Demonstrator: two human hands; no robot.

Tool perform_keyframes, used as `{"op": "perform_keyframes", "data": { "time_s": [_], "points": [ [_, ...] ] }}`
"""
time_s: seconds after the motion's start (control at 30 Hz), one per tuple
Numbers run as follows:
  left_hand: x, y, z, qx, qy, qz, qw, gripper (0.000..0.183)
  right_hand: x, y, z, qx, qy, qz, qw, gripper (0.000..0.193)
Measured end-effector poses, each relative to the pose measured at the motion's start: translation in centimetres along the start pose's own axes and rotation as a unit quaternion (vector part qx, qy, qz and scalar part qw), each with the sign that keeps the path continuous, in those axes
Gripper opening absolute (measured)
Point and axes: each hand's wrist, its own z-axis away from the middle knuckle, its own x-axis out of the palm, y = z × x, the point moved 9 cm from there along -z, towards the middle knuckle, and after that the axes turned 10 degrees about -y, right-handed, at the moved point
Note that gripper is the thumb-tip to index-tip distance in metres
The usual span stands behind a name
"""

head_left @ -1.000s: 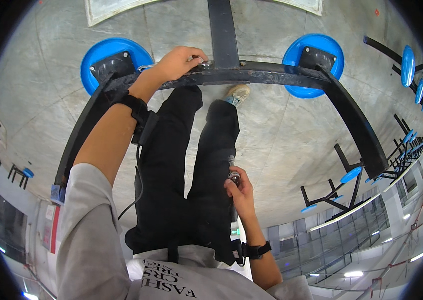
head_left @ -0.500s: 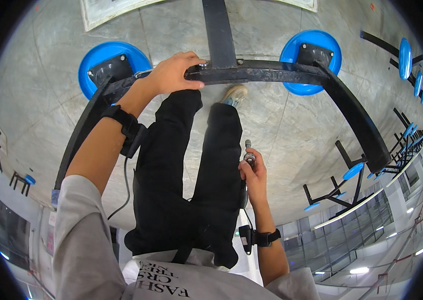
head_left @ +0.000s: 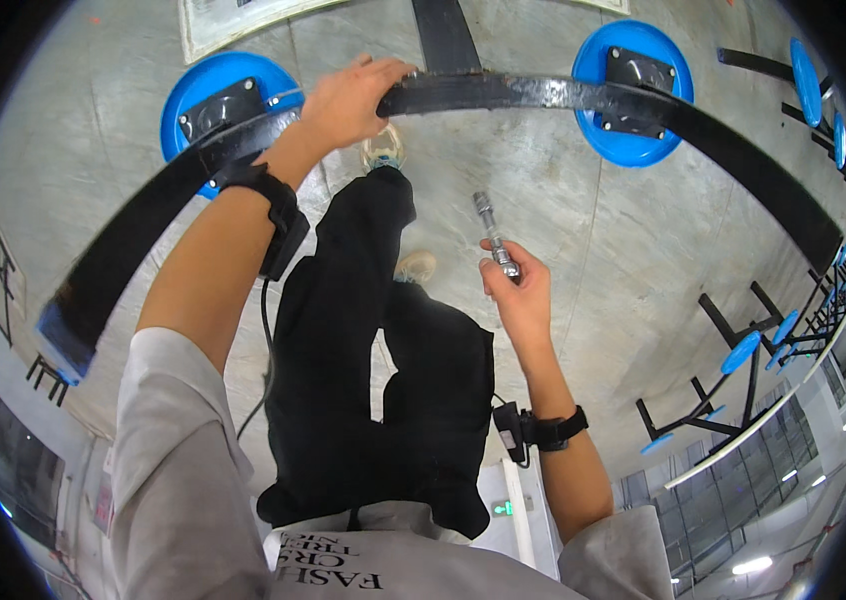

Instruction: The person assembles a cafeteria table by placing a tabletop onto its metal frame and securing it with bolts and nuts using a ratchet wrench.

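Note:
A curved black metal bar spans in front of me, part of an upturned frame with blue round seats. My left hand is closed over its left-middle stretch, fingers on the top side and thumb underneath. Lower and to the right, my right hand grips a socket wrench. The wrench's chrome shaft and socket point up and left, apart from the bar; its handle is mostly hidden. One blue seat lies beyond the bar on the left, another blue seat on the right, both with black bolted plates.
A straight black beam runs away from the bar's middle toward a white-edged panel. My feet and black-trousered legs are below the bar on a grey floor. More frames with blue seats stand at right.
My right hand has lifted the socket wrench up from beside my leg. The bar sits higher in the picture, and my left hand has shifted up and left with it. My legs have moved.

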Motion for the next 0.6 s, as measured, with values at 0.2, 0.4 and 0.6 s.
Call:
{"op": "perform_keyframes", "data": {
  "time_s": [0.2,0.4,0.6],
  "points": [
    [-1.1,0.5,0.3,0.023,0.075,-0.019,0.997,0.046,0.6,3.6,-2.9,-0.045,-0.04,-0.118,0.991,0.011],
    [-0.9,1.3,0.1,0.044,0.082,-0.05,0.994,0.043,4.1,1.9,-8.4,-0.225,-0.064,-0.07,0.97,0.009],
    [-1.3,1.8,1.1,0.054,0.102,-0.046,0.992,0.042,6.9,1.4,-12.9,-0.331,-0.104,-0.165,0.923,0.007]
  ]
}}
